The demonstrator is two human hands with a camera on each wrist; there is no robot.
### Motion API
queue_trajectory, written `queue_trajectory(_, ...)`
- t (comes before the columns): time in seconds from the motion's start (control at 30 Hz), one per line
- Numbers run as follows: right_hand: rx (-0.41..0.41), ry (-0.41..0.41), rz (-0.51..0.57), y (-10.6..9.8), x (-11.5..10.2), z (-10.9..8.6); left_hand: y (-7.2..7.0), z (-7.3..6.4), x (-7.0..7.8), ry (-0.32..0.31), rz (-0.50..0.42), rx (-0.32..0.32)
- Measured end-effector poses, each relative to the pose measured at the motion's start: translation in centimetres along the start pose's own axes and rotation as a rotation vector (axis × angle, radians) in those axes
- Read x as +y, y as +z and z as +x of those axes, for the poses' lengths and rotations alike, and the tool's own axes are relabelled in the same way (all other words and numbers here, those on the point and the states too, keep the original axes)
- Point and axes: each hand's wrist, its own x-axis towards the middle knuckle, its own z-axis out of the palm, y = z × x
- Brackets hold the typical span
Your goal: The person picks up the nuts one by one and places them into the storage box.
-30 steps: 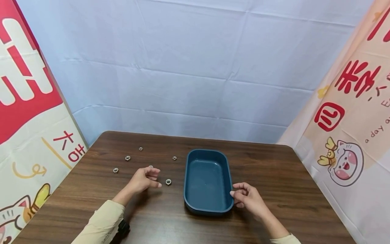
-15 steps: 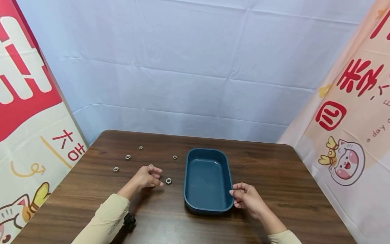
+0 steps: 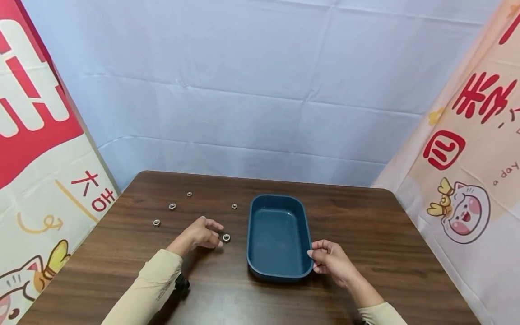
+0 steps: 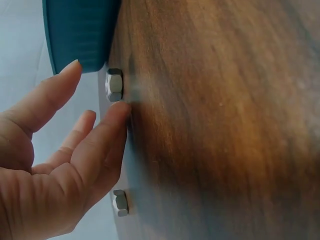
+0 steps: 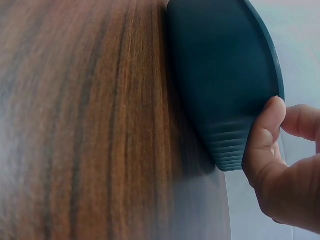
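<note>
My left hand [image 3: 204, 233] reaches over the table with thumb and fingers spread apart, nothing held between them. Right by its fingertips lies a hex nut [image 3: 226, 238], which in the left wrist view is a thick silver nut [image 4: 114, 85] just beyond a fingertip. Another nut [image 4: 120, 202] shows below the hand in that view. My right hand [image 3: 331, 262] pinches the right rim of a blue rectangular plastic tray [image 3: 280, 276]; the right wrist view shows the thumb and a finger at the tray's rim [image 5: 272, 55]. The tray holds nothing.
Several more nuts lie on the wooden table [image 3: 365, 225]: a small nut [image 3: 234, 206] left of the tray, plus a nut [image 3: 156, 223], a nut [image 3: 172, 206] and a tiny nut [image 3: 189, 194] farther left. A pale cloth [image 3: 243, 90] hangs behind the table.
My left hand has moved right, toward the nut nearest the tray, its fingers still spread. The right hand keeps its pinch on the tray rim. The head view has shifted slightly.
</note>
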Motion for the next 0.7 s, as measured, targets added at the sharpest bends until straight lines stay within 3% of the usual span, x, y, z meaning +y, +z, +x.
queue_trajectory(0.3,0.014,-0.005,-0.009,-0.02,-0.04,-0.26,0.31,0.70,0.02,-0.042,-0.002,-0.009)
queue_trajectory(0.7,0.002,-0.015,-0.012,0.10,-0.05,-0.25,0.18,0.93,0.25,-0.036,0.035,-0.046)
